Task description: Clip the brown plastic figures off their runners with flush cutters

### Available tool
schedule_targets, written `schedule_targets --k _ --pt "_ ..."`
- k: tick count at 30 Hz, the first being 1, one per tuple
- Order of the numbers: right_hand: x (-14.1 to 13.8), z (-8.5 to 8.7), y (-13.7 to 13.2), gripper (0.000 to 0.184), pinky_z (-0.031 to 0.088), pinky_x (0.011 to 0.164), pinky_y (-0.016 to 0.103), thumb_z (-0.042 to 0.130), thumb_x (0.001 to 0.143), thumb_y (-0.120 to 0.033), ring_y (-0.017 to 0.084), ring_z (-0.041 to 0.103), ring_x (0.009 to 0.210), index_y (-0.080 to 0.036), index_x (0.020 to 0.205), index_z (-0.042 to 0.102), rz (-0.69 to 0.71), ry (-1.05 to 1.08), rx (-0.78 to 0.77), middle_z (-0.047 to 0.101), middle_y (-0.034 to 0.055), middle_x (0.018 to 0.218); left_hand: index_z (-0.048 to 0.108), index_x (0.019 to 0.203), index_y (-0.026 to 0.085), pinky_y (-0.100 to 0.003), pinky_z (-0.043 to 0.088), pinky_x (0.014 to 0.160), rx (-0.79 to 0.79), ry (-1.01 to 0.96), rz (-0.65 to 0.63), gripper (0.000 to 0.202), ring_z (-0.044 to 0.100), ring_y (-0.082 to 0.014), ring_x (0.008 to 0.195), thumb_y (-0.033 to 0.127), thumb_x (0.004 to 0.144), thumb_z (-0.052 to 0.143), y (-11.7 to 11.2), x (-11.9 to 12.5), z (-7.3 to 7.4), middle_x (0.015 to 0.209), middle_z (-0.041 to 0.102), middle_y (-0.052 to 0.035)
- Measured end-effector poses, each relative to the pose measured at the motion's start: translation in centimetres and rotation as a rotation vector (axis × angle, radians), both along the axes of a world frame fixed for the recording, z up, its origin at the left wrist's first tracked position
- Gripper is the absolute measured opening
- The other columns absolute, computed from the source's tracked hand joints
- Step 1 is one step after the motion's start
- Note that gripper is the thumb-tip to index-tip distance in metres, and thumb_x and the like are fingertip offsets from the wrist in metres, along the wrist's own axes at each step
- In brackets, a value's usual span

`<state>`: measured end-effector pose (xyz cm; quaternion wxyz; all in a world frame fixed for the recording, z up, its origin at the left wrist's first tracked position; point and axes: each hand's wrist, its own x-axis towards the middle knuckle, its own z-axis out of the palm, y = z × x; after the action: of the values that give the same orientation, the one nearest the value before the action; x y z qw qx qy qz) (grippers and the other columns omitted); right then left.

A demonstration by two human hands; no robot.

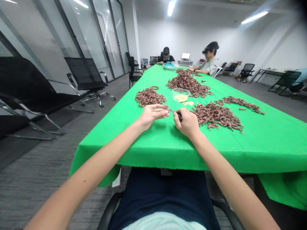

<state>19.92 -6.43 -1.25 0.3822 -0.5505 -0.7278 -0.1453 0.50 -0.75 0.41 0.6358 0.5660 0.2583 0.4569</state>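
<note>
Our right hand (187,122) is closed round a tool (171,110), its tip at the brown piece (167,108) our left hand (153,116) seems to pinch above the tabletop (153,140), nearer us than the tub (174,95). We judge we're working this piece; the next move calls for steady fingertips.

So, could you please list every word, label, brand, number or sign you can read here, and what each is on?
There is no readable text anywhere in this view.
Clear tub: no lettering can be made out.
Tool in the right hand: too small and partly covered to tell.
Lit screen at the back: too far and bright to read.
</note>
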Motion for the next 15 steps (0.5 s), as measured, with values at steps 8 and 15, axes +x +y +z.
schedule_targets --k 8,15 --pt "0.15 -0.19 0.25 0.033 0.038 0.068 0.030 0.040 0.100 -0.043 0.022 0.060 0.081 -0.017 0.096 0.061 -0.034 -0.080 0.030 0.067 0.0104 0.088 0.074 0.099 0.012 -0.041 0.055 0.093 -0.011 0.007 -0.014 0.046 0.076 -0.0232 0.084 0.028 0.061 0.094 -0.12 -0.01 0.15 0.091 0.079 -0.0116" --pt "0.06 -0.24 0.21 0.035 0.034 0.063 0.030 0.039 0.101 -0.044 0.021 0.060 0.078 -0.018 0.094 0.061 -0.053 -0.112 0.035 0.068 0.0099 0.087 0.074 0.098 0.012 -0.041 0.056 0.093 -0.025 -0.004 -0.019 0.047 0.076 -0.0229 0.083 0.028 0.059 0.094 -0.18 0.06 0.18 0.090 0.079 -0.0111"
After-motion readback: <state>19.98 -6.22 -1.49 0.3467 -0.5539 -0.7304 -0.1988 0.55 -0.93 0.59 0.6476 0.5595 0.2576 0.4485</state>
